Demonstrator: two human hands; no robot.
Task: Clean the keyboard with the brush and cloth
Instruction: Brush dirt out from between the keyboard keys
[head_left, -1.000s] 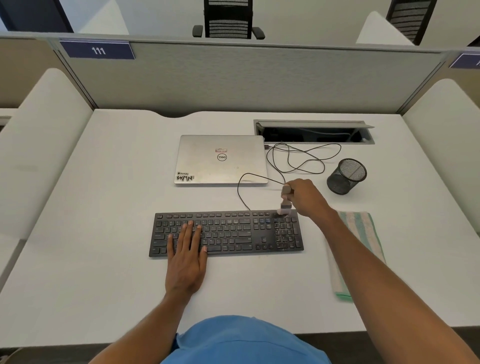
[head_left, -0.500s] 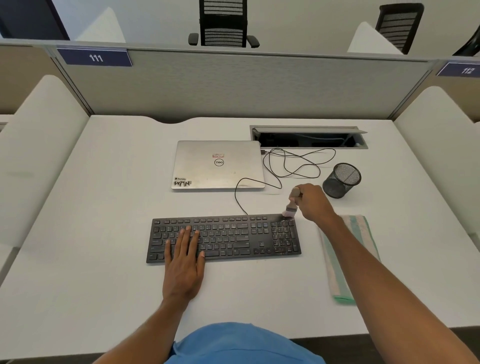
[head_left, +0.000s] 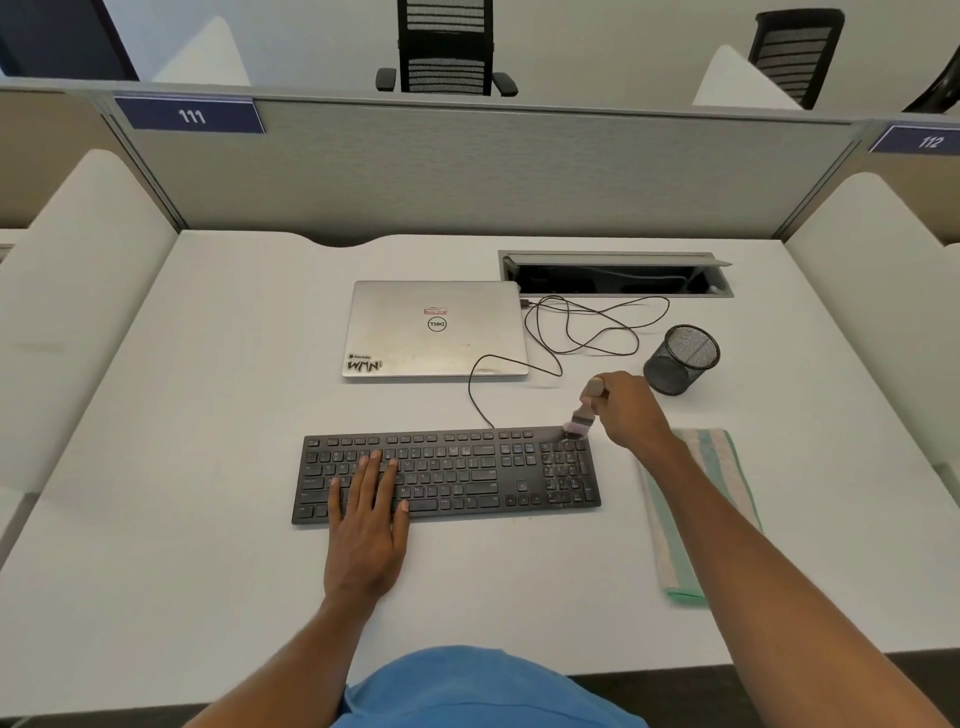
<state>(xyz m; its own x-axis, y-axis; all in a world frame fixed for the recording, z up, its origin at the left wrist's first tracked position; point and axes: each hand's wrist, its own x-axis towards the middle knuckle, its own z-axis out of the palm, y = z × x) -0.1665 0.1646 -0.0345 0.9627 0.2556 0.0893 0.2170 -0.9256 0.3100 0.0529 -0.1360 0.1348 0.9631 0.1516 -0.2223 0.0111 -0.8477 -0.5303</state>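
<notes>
A black keyboard (head_left: 467, 473) lies across the middle of the white desk (head_left: 208, 415). My left hand (head_left: 366, 525) rests flat on its left half, fingers straight over the keys. My right hand (head_left: 631, 410) grips a small brush (head_left: 582, 415) by its wooden handle. The pale bristles touch the keyboard's far right corner, above the number pad. A folded cloth (head_left: 722, 467) with green and white stripes lies on the desk right of the keyboard, partly under my right forearm.
A shut silver laptop (head_left: 436, 327) sits behind the keyboard. The keyboard's black cable (head_left: 582, 332) loops between the laptop and a black mesh pen cup (head_left: 680, 358). An open cable hatch (head_left: 615, 275) is at the back; grey partitions surround the desk.
My right hand has shifted the brush a little right, to the keyboard's far right corner. My left hand has stayed flat on the keys. The camera view has tilted slightly.
</notes>
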